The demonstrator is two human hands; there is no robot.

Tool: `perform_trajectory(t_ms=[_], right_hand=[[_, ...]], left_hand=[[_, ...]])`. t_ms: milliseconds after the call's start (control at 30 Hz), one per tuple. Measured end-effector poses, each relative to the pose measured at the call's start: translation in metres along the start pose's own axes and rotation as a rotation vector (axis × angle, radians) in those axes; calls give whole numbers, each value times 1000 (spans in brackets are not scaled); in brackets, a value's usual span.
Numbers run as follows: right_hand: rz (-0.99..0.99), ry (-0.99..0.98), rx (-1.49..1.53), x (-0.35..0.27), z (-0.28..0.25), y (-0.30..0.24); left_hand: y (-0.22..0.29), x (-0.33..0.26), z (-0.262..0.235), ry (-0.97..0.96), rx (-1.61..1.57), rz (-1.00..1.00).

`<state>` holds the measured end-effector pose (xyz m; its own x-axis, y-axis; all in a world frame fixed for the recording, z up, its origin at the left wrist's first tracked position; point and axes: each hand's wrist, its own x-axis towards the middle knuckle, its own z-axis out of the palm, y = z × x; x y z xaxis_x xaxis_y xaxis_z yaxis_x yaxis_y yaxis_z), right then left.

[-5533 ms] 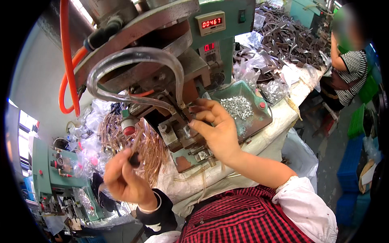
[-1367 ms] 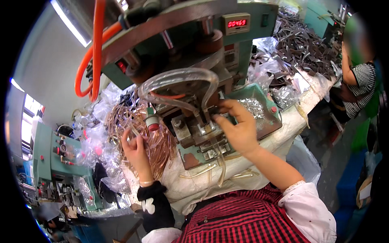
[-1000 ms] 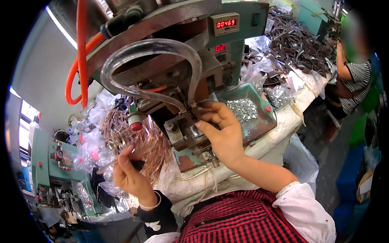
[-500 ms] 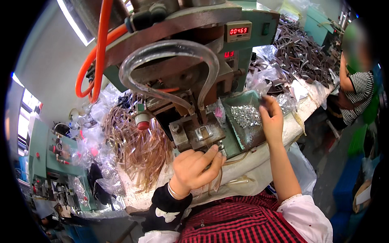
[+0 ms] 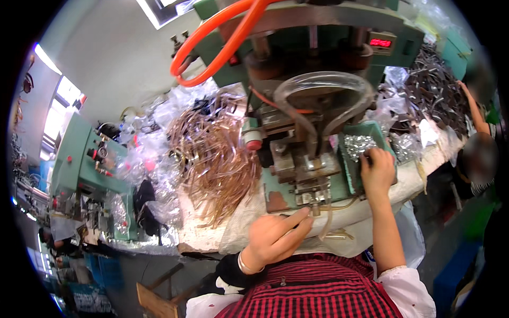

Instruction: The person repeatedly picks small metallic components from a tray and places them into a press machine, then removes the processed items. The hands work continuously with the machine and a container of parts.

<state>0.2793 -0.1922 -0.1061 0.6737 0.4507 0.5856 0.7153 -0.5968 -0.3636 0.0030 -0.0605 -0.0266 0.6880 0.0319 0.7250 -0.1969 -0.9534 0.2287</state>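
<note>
My left hand is closed in a pinch in front of the press, its fingertips beside a small metal cylinder on the fixture. Whatever lies between those fingers is too small to make out. A translucent brownish strip hangs down from the fixture, just right of the fingertips. My right hand reaches into a green tray, fingers curled and pinching at a heap of small silvery metal pieces. What it grips is hidden. Above the fixture, a clear looped tube runs down to the press head.
Left of the press lies a pile of brownish translucent strips, with plastic bags beyond. Dark strips are heaped at the back right. An orange hose loops overhead. Another person's arm shows at far right.
The view has swung left, so the press appears farther right. My right hand has gone from the tray's right edge down into the metal pieces. My left hand has drawn back from the press plate.
</note>
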Motion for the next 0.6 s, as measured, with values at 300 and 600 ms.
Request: perform_trajectory(t_ms=[300, 600], right_hand=[[-12, 83, 215, 14, 0, -5], [361, 14, 668, -24, -30, 23]], left_hand=[[-93, -9, -56, 69, 579, -490], [-135, -60, -55, 299, 495, -993]])
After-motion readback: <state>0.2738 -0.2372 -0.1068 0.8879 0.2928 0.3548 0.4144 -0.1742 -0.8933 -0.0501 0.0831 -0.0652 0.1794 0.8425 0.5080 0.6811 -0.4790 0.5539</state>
